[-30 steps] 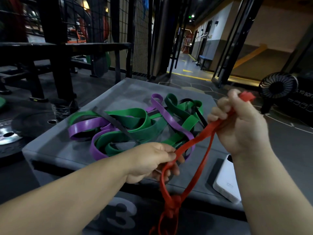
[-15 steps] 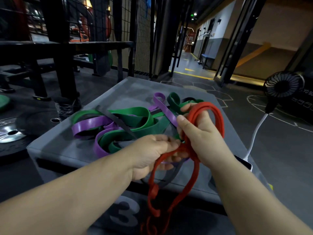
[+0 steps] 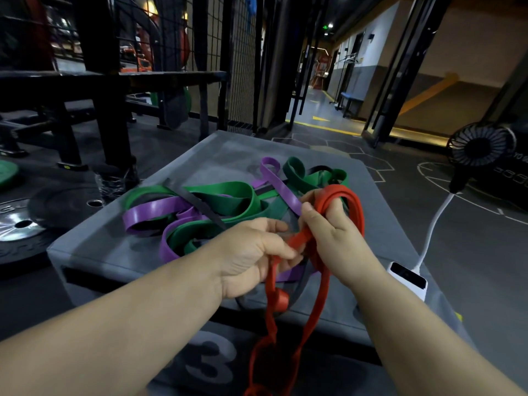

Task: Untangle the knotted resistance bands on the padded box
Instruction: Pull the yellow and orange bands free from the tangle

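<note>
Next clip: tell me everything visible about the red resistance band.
The red band is a flat, matte, rubbery-looking strap, held up in front of the pile. Its upper part is looped in a couple of turns around the right hand's fingers; the left hand pinches one strand just below. From there two strands hang past the near edge of the padded box, one carrying a tight knot-like lump, and run out of frame at the bottom.

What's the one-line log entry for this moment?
left hand: pinches red band | right hand: grips red band | green band, purple band: tangled on padded box | knot: tied
</note>
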### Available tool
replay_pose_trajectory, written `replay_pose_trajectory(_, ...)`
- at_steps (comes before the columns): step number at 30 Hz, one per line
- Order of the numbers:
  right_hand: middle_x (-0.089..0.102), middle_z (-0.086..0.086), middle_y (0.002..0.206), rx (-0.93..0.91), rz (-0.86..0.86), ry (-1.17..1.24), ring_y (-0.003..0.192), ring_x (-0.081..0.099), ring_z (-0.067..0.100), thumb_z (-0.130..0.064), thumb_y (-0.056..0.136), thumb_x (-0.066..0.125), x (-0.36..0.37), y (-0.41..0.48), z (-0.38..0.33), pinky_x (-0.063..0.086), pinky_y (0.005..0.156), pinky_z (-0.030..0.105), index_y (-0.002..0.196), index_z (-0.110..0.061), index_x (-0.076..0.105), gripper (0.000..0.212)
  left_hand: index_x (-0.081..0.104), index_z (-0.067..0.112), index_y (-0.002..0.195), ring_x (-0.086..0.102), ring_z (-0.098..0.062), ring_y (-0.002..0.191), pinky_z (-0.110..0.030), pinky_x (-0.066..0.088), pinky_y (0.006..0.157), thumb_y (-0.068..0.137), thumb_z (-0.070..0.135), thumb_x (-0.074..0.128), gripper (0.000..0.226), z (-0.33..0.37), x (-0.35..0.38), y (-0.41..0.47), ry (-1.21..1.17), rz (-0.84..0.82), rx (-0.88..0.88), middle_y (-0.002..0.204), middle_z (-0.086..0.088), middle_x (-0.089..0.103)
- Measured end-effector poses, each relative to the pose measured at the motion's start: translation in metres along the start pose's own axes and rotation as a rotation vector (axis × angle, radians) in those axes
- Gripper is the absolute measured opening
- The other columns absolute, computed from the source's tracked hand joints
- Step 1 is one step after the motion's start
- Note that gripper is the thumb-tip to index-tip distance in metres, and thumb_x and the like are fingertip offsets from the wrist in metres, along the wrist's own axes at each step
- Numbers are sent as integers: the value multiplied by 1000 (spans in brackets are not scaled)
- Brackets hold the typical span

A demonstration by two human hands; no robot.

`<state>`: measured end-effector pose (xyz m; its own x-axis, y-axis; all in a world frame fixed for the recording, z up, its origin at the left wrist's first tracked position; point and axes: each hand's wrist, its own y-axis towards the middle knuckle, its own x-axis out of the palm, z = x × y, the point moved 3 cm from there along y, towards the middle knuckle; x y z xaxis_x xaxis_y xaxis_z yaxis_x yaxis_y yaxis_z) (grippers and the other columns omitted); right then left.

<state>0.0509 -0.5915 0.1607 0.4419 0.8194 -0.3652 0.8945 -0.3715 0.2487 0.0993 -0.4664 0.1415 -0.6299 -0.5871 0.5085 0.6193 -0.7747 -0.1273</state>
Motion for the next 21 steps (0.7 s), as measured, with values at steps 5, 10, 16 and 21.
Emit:
replay_pose_trajectory(5, 45, 0, 61, -66, 26, -174, 57, 44, 16, -35, 97, 53, -1, 1, -2, 41, 60, 35, 74, -13, 39, 35, 50, 8, 91, 65, -16, 66, -22, 54, 58, 86, -13, 58, 23, 5, -6, 3, 297, 79, 214, 73, -8, 66)
replay_pose_trajectory(10, 43, -7, 53, -63, 77, -9, 48, 40, 11, -61, 73, 65, -14, 6, -1, 36, 55, 31, 89, -9, 58, 55, 56, 9, 80, 57, -15, 61, -24, 47, 59, 81, 5, 73, 17, 4, -14, 9, 621, 165, 286, 66, -3, 60)
replay_pose_trajectory(16, 40, -7, 47, -26, 140, 126, 47, 35, 16, -64, 62, 66, -32, 10, 0, 33, 50, 32, 86, -13, 56, 57, 69, 14, 88, 59, -6, 67, -17, 48, 67, 81, 10, 73, 10, 1, -16, 11, 729, 22, 154, 74, 1, 64)
replay_pose_trajectory(21, 42, -6, 45, -17, 101, -13, 41, 37, 12, -58, 73, 64, -36, 11, 3, 36, 49, 30, 84, -10, 56, 50, 64, 9, 100, 66, -7, 74, -20, 54, 70, 90, -1, 54, 17, 12, -13, 2, 404, -161, 23, 79, 1, 70)
